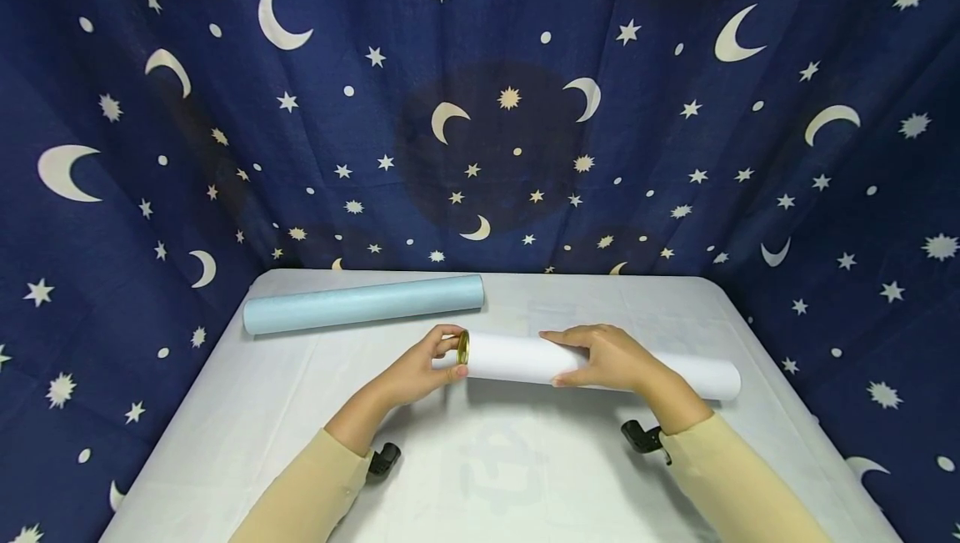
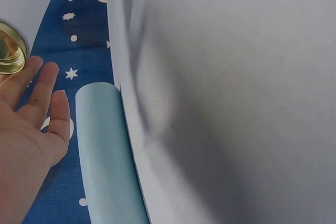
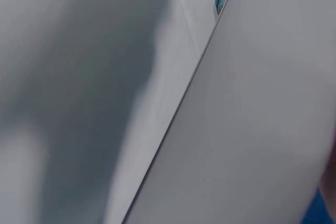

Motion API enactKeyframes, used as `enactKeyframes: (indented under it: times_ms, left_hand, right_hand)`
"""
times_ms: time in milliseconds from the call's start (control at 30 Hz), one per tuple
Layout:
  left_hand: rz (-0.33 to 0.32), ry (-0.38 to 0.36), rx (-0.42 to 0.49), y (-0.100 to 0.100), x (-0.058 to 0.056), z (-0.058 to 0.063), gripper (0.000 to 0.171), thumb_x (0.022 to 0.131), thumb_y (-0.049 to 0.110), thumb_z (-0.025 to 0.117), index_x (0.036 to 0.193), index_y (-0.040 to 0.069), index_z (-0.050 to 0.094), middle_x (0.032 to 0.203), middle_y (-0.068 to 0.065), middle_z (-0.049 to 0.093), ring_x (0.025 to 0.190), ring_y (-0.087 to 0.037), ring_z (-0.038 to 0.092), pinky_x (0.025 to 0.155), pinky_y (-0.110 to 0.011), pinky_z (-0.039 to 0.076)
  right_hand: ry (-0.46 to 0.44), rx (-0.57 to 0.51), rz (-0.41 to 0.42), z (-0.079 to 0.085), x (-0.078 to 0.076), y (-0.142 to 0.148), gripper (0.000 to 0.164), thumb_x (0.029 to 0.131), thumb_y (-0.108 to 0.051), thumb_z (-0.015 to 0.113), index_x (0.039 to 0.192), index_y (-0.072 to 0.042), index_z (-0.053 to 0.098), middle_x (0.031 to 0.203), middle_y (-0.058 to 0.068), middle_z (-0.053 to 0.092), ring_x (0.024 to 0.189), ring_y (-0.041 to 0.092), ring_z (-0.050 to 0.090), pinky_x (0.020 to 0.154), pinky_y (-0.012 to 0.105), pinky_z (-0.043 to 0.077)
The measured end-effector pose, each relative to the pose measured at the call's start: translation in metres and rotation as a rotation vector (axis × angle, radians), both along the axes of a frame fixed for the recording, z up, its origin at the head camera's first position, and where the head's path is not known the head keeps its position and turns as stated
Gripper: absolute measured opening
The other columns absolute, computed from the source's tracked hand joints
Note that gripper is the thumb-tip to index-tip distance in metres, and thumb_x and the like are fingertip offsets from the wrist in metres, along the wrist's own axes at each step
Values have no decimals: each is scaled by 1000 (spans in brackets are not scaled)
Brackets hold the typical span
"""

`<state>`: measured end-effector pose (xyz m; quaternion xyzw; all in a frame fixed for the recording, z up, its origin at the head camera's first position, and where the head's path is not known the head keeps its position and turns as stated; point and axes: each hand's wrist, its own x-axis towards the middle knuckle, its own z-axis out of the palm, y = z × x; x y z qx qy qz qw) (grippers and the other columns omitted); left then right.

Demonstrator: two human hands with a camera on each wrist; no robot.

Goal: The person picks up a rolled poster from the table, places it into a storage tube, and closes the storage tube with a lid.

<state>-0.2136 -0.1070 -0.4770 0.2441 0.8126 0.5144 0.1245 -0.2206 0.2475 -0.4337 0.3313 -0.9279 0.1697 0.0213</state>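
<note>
A long white cardboard tube (image 1: 510,358) with a shiny gold rim (image 1: 463,349) at its left end lies crosswise in front of me, its shadow on the table below. My left hand (image 1: 420,368) pinches that rimmed end between thumb and fingers. In the left wrist view, a fingertip touches the gold rim (image 2: 21,51), while other fingers of the left hand (image 2: 31,129) stand apart from it. My right hand (image 1: 611,357) grips the tube around its middle from above. White tube surface (image 3: 252,119) fills much of the right wrist view, hiding most of that hand.
A light blue roll (image 1: 363,305) lies slanted at the back left of the white-covered table (image 1: 495,476). Behind and at both sides hangs a dark blue curtain (image 1: 517,26) with moons and stars. Black wrist devices (image 1: 384,460) show beneath both sleeves.
</note>
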Motion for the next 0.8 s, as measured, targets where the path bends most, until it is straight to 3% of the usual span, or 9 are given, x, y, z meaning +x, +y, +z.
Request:
enactKeyframes:
  times_ms: [300, 600, 800]
  left_hand:
    - [1, -25, 49, 2, -1, -4, 59, 95, 29, 69, 145, 19, 39, 149, -11, 50, 141, -32, 40, 113, -62, 28]
    - [-1, -22, 81, 0, -2, -2, 59, 95, 28, 69, 144, 20, 39, 151, -12, 47, 146, -30, 31, 117, -62, 15]
    - [-12, -39, 88, -2, -2, -5, 61, 95, 28, 69, 146, 20, 37, 153, -13, 44, 147, -31, 29, 117, -62, 15]
  right_hand:
    - [14, 0, 1, -2, 1, 0, 76, 76, -66, 76, 140, -29, 61, 121, -5, 70, 107, 17, 67, 87, 41, 53]
    - [39, -27, 15, 3, 1, -5, 74, 74, -57, 83, 138, -27, 63, 120, -3, 71, 108, 19, 67, 89, 42, 54]
    - [31, -22, 12, 1, 0, -6, 75, 74, -59, 82, 139, -28, 62, 122, -5, 70, 109, 18, 66, 90, 41, 53]
